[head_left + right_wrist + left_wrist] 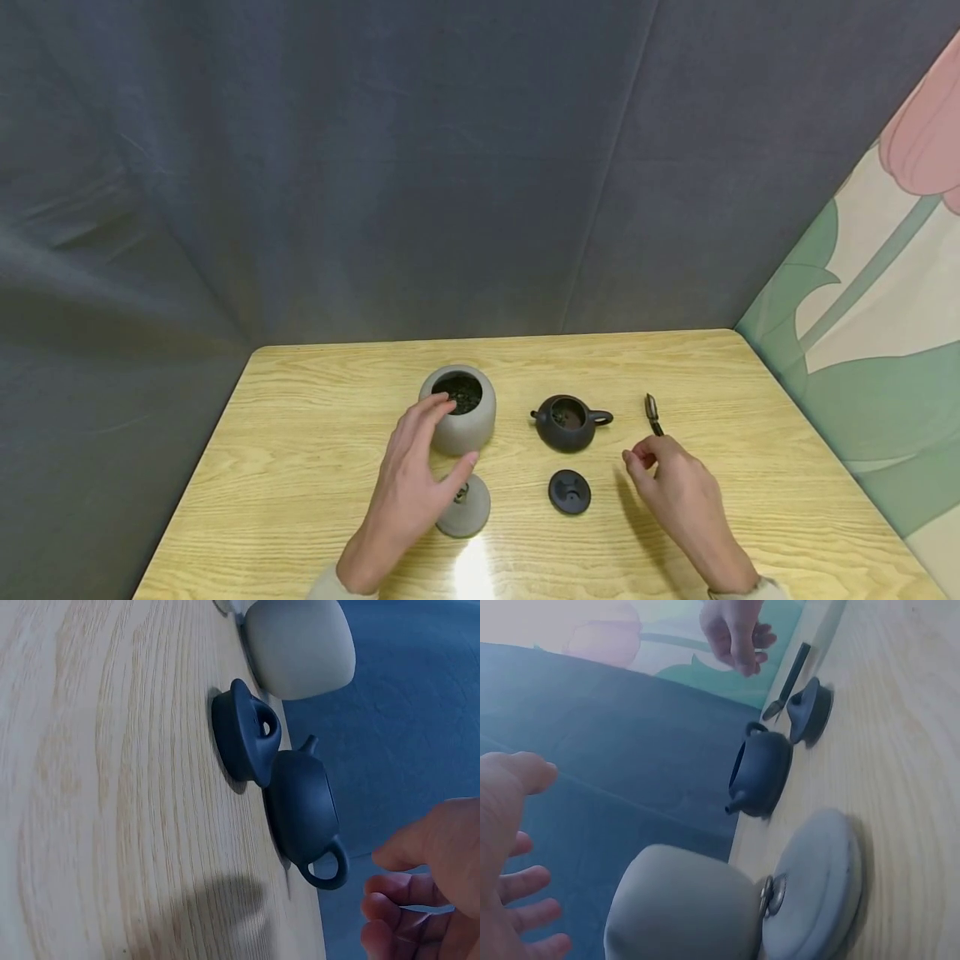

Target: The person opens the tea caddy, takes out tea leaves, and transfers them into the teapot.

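Observation:
My left hand point(405, 490) hovers with spread fingers over the near left side of a round grey jar point(472, 432), holding nothing. Dark tea leaves point(468, 393) show inside the jar. Its flat grey lid point(467, 518), with a metal ring on top, lies partly under my left thumb in the head view. My right hand point(684, 493) is raised above the table, its fingers loosely bent and nothing between them. Just beyond it lies a slim dark tea scoop point(652, 408), its near end hidden by the hand. A dark teapot point(564, 437) stands uncovered between the hands, some leaves inside.
The teapot's round black lid point(569, 492) lies knob up in front of the pot. All of this is on a light wooden table point(315, 433). A grey-blue cloth point(450, 183) hangs behind, and a flower-patterned panel point(885, 333) borders the right edge.

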